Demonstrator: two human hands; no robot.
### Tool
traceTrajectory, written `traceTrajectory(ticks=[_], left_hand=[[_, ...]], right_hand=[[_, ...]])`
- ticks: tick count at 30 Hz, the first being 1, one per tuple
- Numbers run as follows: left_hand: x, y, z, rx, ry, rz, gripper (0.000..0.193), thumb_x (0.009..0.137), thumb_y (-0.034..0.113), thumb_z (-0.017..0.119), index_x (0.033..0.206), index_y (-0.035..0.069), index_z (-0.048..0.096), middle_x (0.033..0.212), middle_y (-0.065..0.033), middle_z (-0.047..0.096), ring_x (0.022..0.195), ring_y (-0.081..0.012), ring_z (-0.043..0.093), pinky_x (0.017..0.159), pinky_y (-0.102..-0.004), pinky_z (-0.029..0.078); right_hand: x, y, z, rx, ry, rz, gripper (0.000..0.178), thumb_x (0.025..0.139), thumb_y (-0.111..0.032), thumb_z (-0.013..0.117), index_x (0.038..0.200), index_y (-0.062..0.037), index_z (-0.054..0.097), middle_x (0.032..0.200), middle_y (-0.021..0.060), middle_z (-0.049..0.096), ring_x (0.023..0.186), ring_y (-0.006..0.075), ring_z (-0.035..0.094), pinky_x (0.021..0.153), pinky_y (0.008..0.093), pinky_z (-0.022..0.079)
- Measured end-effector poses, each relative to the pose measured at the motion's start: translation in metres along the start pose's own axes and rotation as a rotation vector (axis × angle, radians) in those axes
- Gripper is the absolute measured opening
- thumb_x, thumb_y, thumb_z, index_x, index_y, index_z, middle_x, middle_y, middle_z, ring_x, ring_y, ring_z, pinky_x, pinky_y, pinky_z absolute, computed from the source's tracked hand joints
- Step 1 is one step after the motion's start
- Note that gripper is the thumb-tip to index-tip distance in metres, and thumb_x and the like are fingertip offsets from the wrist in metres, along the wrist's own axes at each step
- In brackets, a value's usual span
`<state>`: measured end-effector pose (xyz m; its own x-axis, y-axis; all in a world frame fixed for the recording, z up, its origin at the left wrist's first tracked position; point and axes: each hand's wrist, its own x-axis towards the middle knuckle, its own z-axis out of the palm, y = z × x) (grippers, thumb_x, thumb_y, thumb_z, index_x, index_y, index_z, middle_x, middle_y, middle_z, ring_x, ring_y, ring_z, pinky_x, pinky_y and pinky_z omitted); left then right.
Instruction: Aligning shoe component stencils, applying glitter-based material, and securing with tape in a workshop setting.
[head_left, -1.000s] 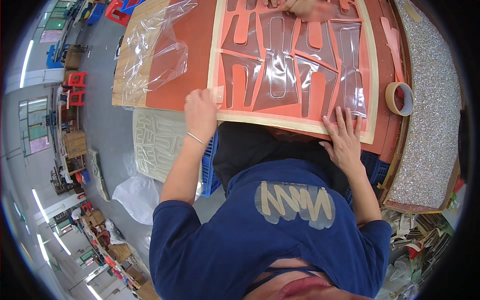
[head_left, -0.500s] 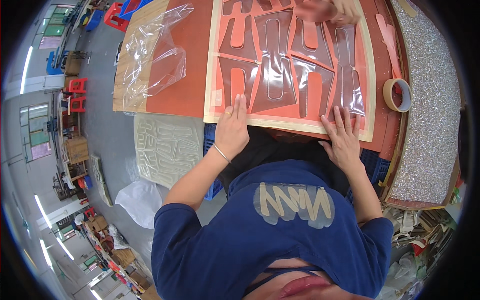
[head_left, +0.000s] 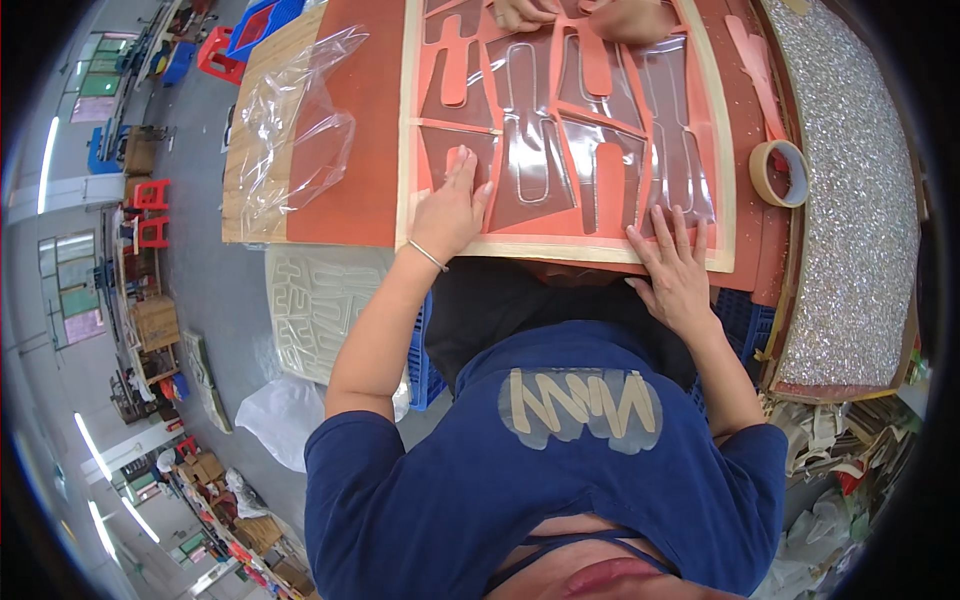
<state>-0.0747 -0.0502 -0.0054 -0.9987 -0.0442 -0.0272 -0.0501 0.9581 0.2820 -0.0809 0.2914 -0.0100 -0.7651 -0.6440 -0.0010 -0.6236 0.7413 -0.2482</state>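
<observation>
A sheet (head_left: 440, 186) of coral-red material edged with cream tape lies before me, with cut-out shapes and clear glossy film over brown areas. My left hand (head_left: 448, 215) rests on its near left part, fingers stretched out over a coral strip (head_left: 454, 158). Flat on the near right border lies my right hand (head_left: 678, 272), its fingers spread. Neither hand holds anything. At the far edge, another person's two hands (head_left: 524, 12) are over the same sheet; one is blurred by motion, and what their fingers touch is too small to tell.
A crumpled clear plastic film (head_left: 300, 130) covers the board to the left. On the right are a tape roll (head_left: 778, 173), a coral offcut (head_left: 752, 75) and a glittery silver surface (head_left: 850, 220). A pale sheet with raised shapes (head_left: 320, 310) sits below the board's near left edge.
My left hand has slid left and farther onto the sheet over the coral strip. My right hand stays on the border. One of the other person's hands has moved left along the far side.
</observation>
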Motion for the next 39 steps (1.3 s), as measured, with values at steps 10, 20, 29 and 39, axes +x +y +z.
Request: traceTrajectory(ticks=[10, 20, 29, 39], left_hand=[[0.006, 0.086, 0.008, 0.074, 0.068, 0.169, 0.035, 0.087, 0.021, 0.057, 0.106, -0.008, 0.056, 0.123, -0.0252, 0.056, 0.106, -0.0341, 0.056, 0.093, -0.042, 0.044], [-0.072, 0.144, 0.045, 0.157, -0.043, 0.49, 0.069, 0.085, 0.035, 0.061, 0.126, -0.018, 0.045, 0.134, -0.0378, 0.041, 0.127, -0.0467, 0.041, 0.11, -0.0475, 0.031], [-0.07, 0.153, 0.054, 0.553, 0.08, 0.519, 0.052, 0.086, 0.019, 0.046, 0.122, -0.018, 0.051, 0.125, -0.0388, 0.049, 0.116, -0.0469, 0.05, 0.102, -0.0462, 0.041], [-0.074, 0.149, 0.064, 0.592, 0.138, 0.549, 0.051, 0.087, 0.02, 0.046, 0.121, -0.017, 0.053, 0.125, -0.0393, 0.048, 0.113, -0.0516, 0.049, 0.1, -0.0511, 0.042]], right_hand=[[-0.002, 0.001, 0.002, 0.034, 0.045, -0.013, 0.084, 0.069, -0.03, 0.077, 0.144, -0.0258, 0.038, 0.152, 0.0149, 0.027, 0.142, 0.0369, 0.02, 0.113, 0.061, 0.007], [0.027, 0.037, -0.023, 0.598, 0.589, 0.157, 0.027, 0.085, -0.006, 0.063, 0.112, -0.0051, 0.064, 0.124, 0.0185, 0.05, 0.111, 0.0341, 0.052, 0.097, 0.0424, 0.043], [0.13, 0.009, -0.003, 0.217, 0.24, -0.061, 0.025, 0.081, -0.006, 0.063, 0.105, -0.0034, 0.066, 0.108, 0.0143, 0.061, 0.1, 0.0342, 0.054, 0.086, 0.0423, 0.044], [0.133, 0.045, -0.014, 0.989, 0.1, 0.142, 0.014, 0.081, -0.01, 0.071, 0.093, -0.0027, 0.071, 0.083, 0.0022, 0.06, 0.087, 0.0145, 0.051, 0.077, 0.0301, 0.042]])
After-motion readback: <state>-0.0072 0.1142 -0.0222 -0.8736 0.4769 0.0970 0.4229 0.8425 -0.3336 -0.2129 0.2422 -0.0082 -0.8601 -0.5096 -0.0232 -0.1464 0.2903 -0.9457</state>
